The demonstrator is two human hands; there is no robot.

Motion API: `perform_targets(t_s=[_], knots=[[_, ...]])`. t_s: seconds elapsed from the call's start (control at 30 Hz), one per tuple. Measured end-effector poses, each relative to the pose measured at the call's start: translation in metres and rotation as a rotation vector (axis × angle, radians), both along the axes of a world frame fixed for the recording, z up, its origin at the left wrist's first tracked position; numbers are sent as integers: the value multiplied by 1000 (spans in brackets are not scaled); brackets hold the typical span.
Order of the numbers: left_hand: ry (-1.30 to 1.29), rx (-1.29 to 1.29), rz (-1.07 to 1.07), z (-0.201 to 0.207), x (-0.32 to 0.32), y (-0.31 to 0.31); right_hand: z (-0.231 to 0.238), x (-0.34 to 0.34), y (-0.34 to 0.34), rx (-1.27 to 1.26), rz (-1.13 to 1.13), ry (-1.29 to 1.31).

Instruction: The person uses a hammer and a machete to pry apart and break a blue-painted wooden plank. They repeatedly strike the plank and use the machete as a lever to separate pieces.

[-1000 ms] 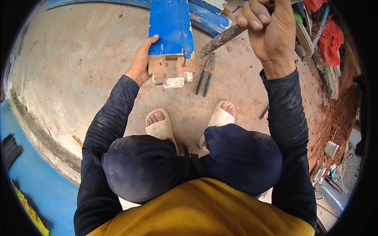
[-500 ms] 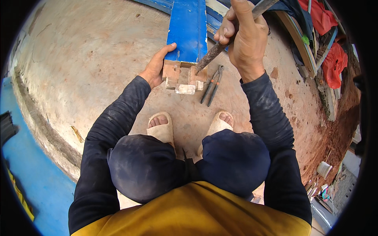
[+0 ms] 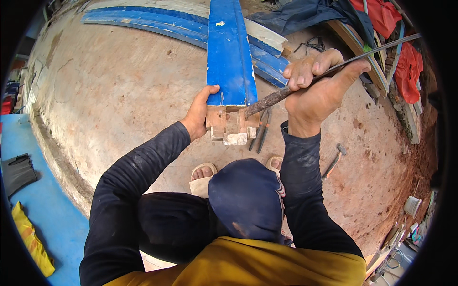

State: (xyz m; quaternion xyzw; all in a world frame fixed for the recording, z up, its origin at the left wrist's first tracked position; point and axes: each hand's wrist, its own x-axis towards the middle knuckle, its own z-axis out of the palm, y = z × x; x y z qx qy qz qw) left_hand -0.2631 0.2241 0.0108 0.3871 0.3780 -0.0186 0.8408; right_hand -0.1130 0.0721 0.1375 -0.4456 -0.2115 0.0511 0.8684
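Note:
A long blue-painted wooden plank (image 3: 229, 57) points away from me, its near end bare and notched, with small wood blocks (image 3: 234, 138) at the tip. My left hand (image 3: 196, 115) grips the plank's left edge near this end, thumb on top and the other fingers hidden underneath. My right hand (image 3: 315, 97) holds a long, rusty metal bar (image 3: 271, 99) slanting up to the right. The bar lies between thumb and fingers, and its lower tip touches the notched end at the right. On the ground just beyond that end lie pincers (image 3: 260, 137), partly covered by the plank.
More blue boards (image 3: 148, 21) lie across the far ground. A hammer (image 3: 334, 161) rests on the ground to the right. Dark cloth (image 3: 300, 16), red plastic (image 3: 406, 71) and timber stand at far right. A blue surface (image 3: 52, 190) with yellow cloth (image 3: 32, 238) is at left.
The bar has tilted lower toward the right, and my right hand has rotated and loosened its fingers around it. My view has shifted, bringing the hammer and more boards into sight.

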Motion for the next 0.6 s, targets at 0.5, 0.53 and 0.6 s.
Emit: perform_targets(t_s=[0.5, 0.53, 0.6], knots=[[-41, -27, 88, 20, 4, -4, 0, 9, -31, 227, 3, 33], [-28, -30, 98, 20, 4, -5, -1, 10, -32, 225, 1, 28], [-25, -34, 94, 19, 3, -5, -3, 12, -33, 242, -4, 25]])
